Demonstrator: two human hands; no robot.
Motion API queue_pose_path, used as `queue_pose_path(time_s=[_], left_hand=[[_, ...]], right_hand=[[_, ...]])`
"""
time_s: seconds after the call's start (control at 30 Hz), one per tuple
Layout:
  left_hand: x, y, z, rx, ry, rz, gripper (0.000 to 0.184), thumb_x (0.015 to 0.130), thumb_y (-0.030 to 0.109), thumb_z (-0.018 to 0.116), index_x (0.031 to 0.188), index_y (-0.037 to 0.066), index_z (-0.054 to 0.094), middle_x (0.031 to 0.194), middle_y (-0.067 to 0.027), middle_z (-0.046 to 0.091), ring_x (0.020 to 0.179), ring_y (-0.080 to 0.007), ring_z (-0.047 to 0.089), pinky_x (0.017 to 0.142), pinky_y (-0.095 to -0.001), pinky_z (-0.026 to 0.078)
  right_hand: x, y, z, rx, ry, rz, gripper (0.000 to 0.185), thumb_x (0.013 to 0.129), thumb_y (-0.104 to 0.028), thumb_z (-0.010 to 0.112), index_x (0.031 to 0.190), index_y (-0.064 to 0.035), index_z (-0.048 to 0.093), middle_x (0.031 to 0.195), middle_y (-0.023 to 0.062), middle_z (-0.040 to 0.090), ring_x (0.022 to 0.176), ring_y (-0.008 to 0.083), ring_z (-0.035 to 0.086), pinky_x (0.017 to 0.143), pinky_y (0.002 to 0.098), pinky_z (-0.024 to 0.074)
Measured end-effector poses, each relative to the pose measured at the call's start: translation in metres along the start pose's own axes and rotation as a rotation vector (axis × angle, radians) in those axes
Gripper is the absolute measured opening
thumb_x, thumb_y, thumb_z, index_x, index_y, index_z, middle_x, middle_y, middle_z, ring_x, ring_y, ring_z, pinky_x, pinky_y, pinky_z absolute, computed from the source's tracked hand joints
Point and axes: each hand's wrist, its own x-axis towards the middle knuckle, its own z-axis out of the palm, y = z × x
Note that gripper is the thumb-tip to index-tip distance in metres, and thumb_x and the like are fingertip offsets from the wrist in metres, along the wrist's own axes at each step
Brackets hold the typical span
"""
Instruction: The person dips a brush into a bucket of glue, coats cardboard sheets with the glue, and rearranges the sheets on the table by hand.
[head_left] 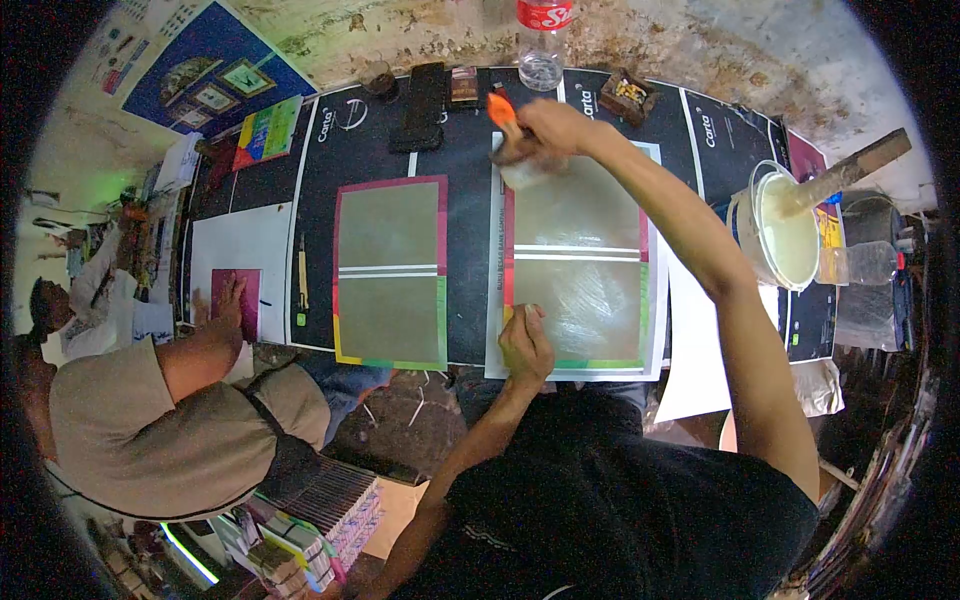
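Note:
My right hand (pixel 552 130) is closed round a brush (pixel 503 112) with an orange handle, over the top left of a board (pixel 575 210). The brush's bristles are blurred, low over the board's upper left corner. Two grey-brown panels with a coloured border make up the board, which lies on a white sheet (pixel 652 350); its lower panel has shiny wet-looking streaks. My left hand (pixel 527 345) rests curled on the board's lower left edge, and what its fingers hold, if anything, is hidden. A similar bordered board (pixel 390 230) lies to the left.
At the right stands a bucket (pixel 785 225) of pale liquid with a wooden stick (pixel 850 172) in it. A bottle (pixel 541 50), a black phone-like object (pixel 419 110) and a small box (pixel 628 97) line the back. A co-worker's hand (pixel 232 300) touches a maroon cover at left.

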Motion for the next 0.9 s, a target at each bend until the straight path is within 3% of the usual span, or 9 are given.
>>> queue_pose_path(time_s=[0.13, 0.23, 0.3, 0.33, 0.4, 0.47, 0.53, 0.63, 0.9], left_hand=[[0.001, -0.005, 0.003, -0.029, 0.039, -0.133, 0.038, 0.1, 0.028, 0.035, 0.081, 0.002, 0.055, 0.067, -0.0092, 0.055, 0.059, -0.0217, 0.054, 0.055, -0.0355, 0.041], [0.035, 0.003, -0.025, -0.698, 0.091, -0.682, 0.045, 0.1, 0.038, 0.035, 0.078, 0.006, 0.056, 0.062, -0.0009, 0.048, 0.056, -0.0105, 0.044, 0.05, -0.0281, 0.033], [0.083, -0.011, -0.046, -0.763, 0.128, -0.426, 0.047, 0.099, 0.044, 0.035, 0.077, 0.009, 0.058, 0.059, 0.0035, 0.041, 0.055, -0.0071, 0.037, 0.051, -0.0237, 0.027], [0.119, 0.014, -0.051, -0.68, 0.21, -0.374, 0.047, 0.1, 0.043, 0.034, 0.078, 0.009, 0.059, 0.059, 0.0031, 0.036, 0.054, -0.0081, 0.031, 0.052, -0.0254, 0.025], [0.192, 0.017, -0.039, -0.505, 0.104, -0.021, 0.041, 0.101, 0.031, 0.032, 0.089, 0.005, 0.061, 0.077, -0.0044, 0.059, 0.077, -0.0156, 0.057, 0.071, -0.0298, 0.045], [0.257, 0.023, -0.012, -0.052, -0.265, 0.497, 0.048, 0.102, 0.033, 0.03, 0.091, 0.003, 0.065, 0.096, -0.0134, 0.067, 0.091, -0.0283, 0.063, 0.084, -0.0377, 0.048], [0.29, 0.052, 0.016, 0.295, -0.85, 0.252, 0.075, 0.097, 0.059, 0.016, 0.101, 0.007, 0.071, 0.117, -0.0183, 0.062, 0.113, -0.0322, 0.056, 0.106, -0.045, 0.031], [0.298, 0.065, 0.048, 0.786, -1.098, 0.117, 0.092, 0.087, 0.073, 0.004, 0.11, 0.012, 0.069, 0.13, -0.0189, 0.054, 0.13, -0.0336, 0.041, 0.112, -0.0549, 0.014], [0.297, 0.077, 0.049, 0.822, -1.223, -0.003, 0.098, 0.081, 0.08, 0.0, 0.134, 0.016, 0.051, 0.137, -0.006, 0.051, 0.137, -0.0305, 0.032, 0.113, -0.0585, 0.004]], right_hand=[[0.021, 0.003, -0.016, -0.001, 0.151, 0.092, 0.021, 0.076, -0.025, 0.066, 0.087, -0.0071, 0.065, 0.083, 0.0185, 0.066, 0.079, 0.0377, 0.063, 0.068, 0.0469, 0.0506], [-0.008, 0.001, -0.039, 0.19, 0.375, 0.093, 0.022, 0.076, -0.022, 0.069, 0.091, -0.0066, 0.067, 0.086, 0.0186, 0.067, 0.08, 0.0371, 0.064, 0.072, 0.0431, 0.0515], [-0.059, -0.048, -0.07, 0.407, 0.621, 0.232, 0.02, 0.077, -0.018, 0.071, 0.094, -0.0079, 0.068, 0.089, 0.0157, 0.068, 0.084, 0.0356, 0.065, 0.076, 0.0413, 0.0515], [-0.081, -0.072, -0.078, 0.54, 0.718, 0.356, 0.019, 0.078, -0.016, 0.071, 0.095, -0.0087, 0.069, 0.091, 0.0138, 0.068, 0.086, 0.0346, 0.065, 0.079, 0.0409, 0.0512], [-0.126, -0.095, -0.058, 0.667, 0.527, 0.341, 0.019, 0.077, -0.012, 0.07, 0.095, -0.0089, 0.067, 0.096, 0.011, 0.068, 0.09, 0.0313, 0.064, 0.081, 0.0415, 0.0496], [-0.135, -0.116, -0.057, 0.486, 0.14, -0.066, 0.026, 0.074, -0.012, 0.07, 0.1, -0.01, 0.066, 0.102, 0.011, 0.067, 0.095, 0.0279, 0.064, 0.082, 0.0401, 0.048], [-0.129, -0.132, -0.045, 0.257, -0.007, -0.046, 0.031, 0.07, -0.012, 0.067, 0.1, -0.0118, 0.065, 0.097, 0.0079, 0.067, 0.09, 0.0261, 0.063, 0.078, 0.0398, 0.0463], [-0.107, -0.123, -0.012, 0.019, 0.24, 0.131, 0.034, 0.068, -0.011, 0.066, 0.101, -0.0118, 0.065, 0.097, 0.0074, 0.065, 0.088, 0.0265, 0.061, 0.078, 0.0389, 0.045], [-0.093, -0.171, 0.018, 0.266, 0.188, 0.164, 0.035, 0.071, -0.009, 0.06, 0.106, -0.0123, 0.065, 0.098, 0.0092, 0.064, 0.091, 0.0281, 0.059, 0.08, 0.0374, 0.0429]])
